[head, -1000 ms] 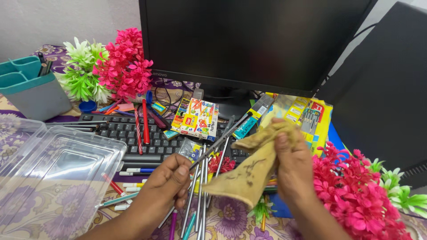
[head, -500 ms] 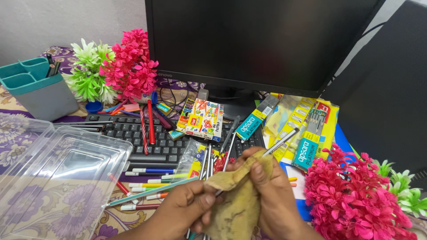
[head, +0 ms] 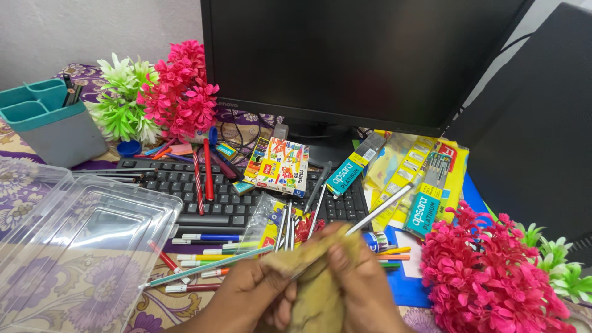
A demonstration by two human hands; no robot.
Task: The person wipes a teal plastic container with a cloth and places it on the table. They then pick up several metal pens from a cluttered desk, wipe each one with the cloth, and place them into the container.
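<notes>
My left hand (head: 250, 299) grips the lower end of a thin silver pen (head: 382, 211) at the bottom middle. The pen slants up to the right over the yellow pencil boxes (head: 425, 179). My right hand (head: 361, 287) is closed around a tan stained cloth (head: 314, 290), pinching it onto the pen's shaft. Cloth and fingers hide the middle of the pen. Both hands are just in front of the black keyboard (head: 228, 197), above scattered pens and markers (head: 203, 246).
A clear plastic box (head: 80, 240) lies at the left. A teal and grey pen holder (head: 46, 123) stands far left. Pink and green artificial flowers (head: 166, 95) sit behind the keyboard, more pink flowers (head: 493, 271) at right. A black monitor (head: 357, 58) fills the back. A crayon box (head: 279, 165) rests on the keyboard.
Both hands dropped lower and came together. The cloth, held loose beside the pen before, is now wrapped on the pen, and it has slid down the shaft toward my left hand.
</notes>
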